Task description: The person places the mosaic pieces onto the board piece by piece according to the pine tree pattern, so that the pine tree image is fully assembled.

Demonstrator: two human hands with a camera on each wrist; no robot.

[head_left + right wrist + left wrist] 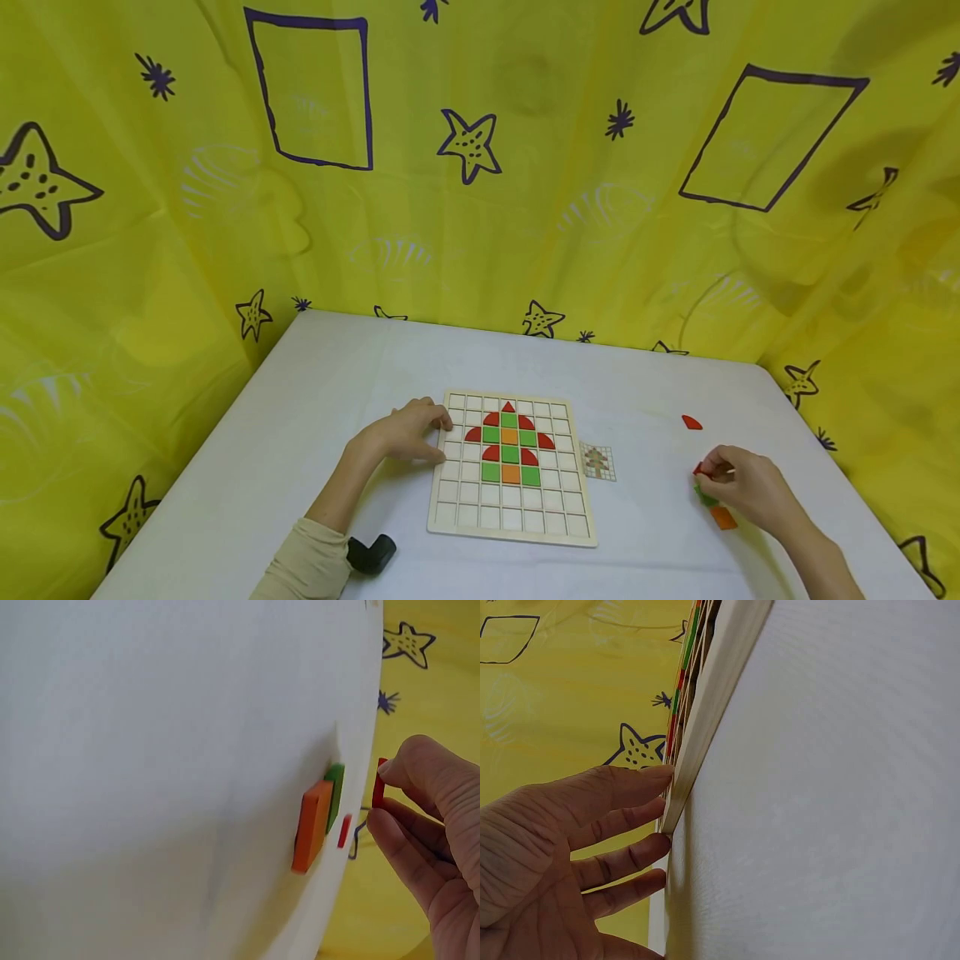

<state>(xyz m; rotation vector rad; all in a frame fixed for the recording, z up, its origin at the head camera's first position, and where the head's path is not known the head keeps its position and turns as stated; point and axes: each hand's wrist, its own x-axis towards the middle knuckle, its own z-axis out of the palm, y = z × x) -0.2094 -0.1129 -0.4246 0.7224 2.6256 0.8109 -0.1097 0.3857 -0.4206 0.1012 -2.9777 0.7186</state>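
Observation:
My left hand (411,429) rests at the left edge of a wooden grid board (437,521), its fingers loosely extended and the thumb tip right at the rim. Red, green and orange tiles form a tree-like pattern in the board's middle columns, with a red triangle (508,407) on top. To the right, the thumb and fingers of my right hand (753,490) pinch a small red tile (379,784), seen edge-on in the right wrist view. Below that hand lie a green tile (335,796), partly hidden, and an orange tile (312,826).
Against the board's right edge lies a small pattern card (598,462). A rounded red tile (692,422) lies farther back on the white table (645,392). A black elbow-shaped object (372,555) is beside the left forearm. Yellow curtains (480,233) surround the table's back and sides.

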